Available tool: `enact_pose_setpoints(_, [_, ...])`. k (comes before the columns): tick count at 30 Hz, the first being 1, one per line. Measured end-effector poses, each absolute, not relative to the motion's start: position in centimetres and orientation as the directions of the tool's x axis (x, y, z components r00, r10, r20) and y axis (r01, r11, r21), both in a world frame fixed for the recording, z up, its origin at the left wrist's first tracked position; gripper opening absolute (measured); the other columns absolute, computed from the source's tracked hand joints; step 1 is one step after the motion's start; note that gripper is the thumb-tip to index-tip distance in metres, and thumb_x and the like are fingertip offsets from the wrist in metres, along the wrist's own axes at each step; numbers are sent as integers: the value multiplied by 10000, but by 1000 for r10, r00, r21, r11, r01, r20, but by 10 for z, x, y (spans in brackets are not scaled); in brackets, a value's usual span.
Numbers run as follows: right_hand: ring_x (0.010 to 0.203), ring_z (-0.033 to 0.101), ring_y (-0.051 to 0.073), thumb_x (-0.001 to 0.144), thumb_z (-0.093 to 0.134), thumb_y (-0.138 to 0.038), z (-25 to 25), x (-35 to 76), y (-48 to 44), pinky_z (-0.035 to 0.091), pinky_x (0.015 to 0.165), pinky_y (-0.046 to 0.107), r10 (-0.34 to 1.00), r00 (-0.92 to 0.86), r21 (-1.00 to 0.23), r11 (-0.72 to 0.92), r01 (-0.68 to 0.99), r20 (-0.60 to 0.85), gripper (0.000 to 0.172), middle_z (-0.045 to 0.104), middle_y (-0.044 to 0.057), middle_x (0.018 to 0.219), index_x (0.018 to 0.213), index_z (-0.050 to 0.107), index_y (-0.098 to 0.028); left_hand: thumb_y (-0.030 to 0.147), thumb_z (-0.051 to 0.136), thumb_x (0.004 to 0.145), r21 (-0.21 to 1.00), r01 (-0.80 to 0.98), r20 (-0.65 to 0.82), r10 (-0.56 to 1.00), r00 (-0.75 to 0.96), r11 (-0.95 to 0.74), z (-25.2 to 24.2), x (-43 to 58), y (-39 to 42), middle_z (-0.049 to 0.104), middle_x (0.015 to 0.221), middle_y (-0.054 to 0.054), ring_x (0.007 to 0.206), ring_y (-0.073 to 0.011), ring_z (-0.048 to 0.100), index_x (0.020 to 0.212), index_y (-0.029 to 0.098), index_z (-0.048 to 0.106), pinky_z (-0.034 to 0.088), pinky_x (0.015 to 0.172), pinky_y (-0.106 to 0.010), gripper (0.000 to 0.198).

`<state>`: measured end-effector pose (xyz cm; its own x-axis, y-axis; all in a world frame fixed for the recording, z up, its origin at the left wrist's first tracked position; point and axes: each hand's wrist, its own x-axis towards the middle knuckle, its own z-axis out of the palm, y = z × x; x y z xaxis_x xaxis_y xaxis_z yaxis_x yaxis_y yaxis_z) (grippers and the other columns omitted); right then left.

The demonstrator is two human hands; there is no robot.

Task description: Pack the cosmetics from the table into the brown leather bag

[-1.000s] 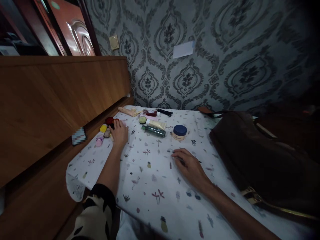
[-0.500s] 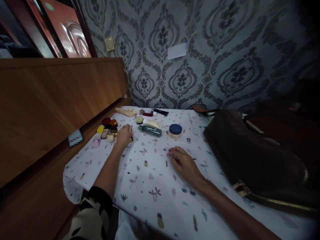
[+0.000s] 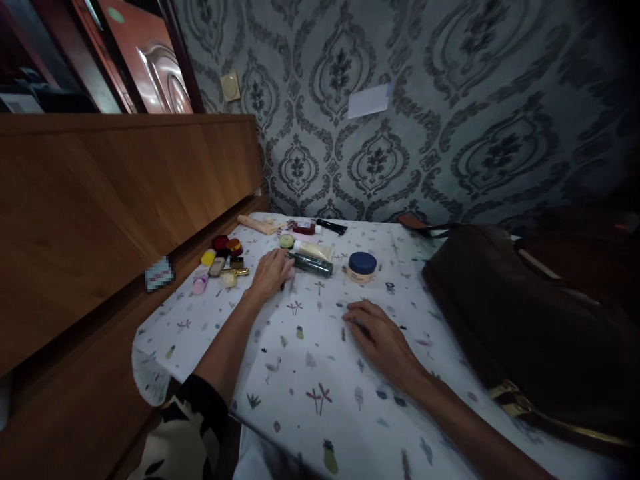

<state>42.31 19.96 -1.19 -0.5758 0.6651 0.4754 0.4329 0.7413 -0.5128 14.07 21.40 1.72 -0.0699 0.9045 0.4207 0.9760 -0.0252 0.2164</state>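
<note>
I watch my left hand (image 3: 271, 275) work at 3 o'clock of the small cosmetics (image 3: 219, 263), where a second ago it was in among them; the gold tube (image 3: 242, 271), mostly hidden then, now shows clearly at its 9 o'clock. Its fingers are bent, only slightly spread, over a small pinkish thing (image 3: 291, 274) at their 4 o'clock that has shifted along with them; from here I can't tell whether I have it gripped. The fingertips overlap the near end of the green bottle (image 3: 316, 265), contact unclear. That bottle lies in the same spot as before, with the blue-lidded jar (image 3: 362, 268) at its 3 o'clock. My right hand (image 3: 383, 340) stays at the jar's 5 o'clock, loosely curled; I can't see anything certain in it.
</note>
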Motion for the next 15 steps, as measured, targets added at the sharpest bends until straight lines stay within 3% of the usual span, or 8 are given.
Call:
enact_pose_setpoints(8, [982,652,248,915,448,-193,-15,423,202,568,833,413,645,-590,-485,760,433,485,220,674,123,1083,924,668,-194,319,448,971,185,889,396,796,-458,420,35,71,238,539,1317,-235,1282,-367,475,1261,122,525,397,1030,-509,359])
enact_pose_setpoints(12, [977,646,248,912,453,-192,-20,422,204,567,821,406,635,-579,-478,770,423,510,211,671,124,1071,914,665,-195,334,560,913,151,873,302,820,-487,463,32,44,246,599,1261,-215,1229,-352,537,1211,136,571,467,961,-442,358])
enact_pose_setpoints(15, [977,643,247,925,443,-192,-23,421,204,564,824,406,626,-570,-471,778,415,533,220,669,122,1059,911,662,-194,387,541,925,139,897,294,848,-442,419,29,34,249,635,1252,-144,1189,-290,576,1222,191,586,481,944,-371,359])
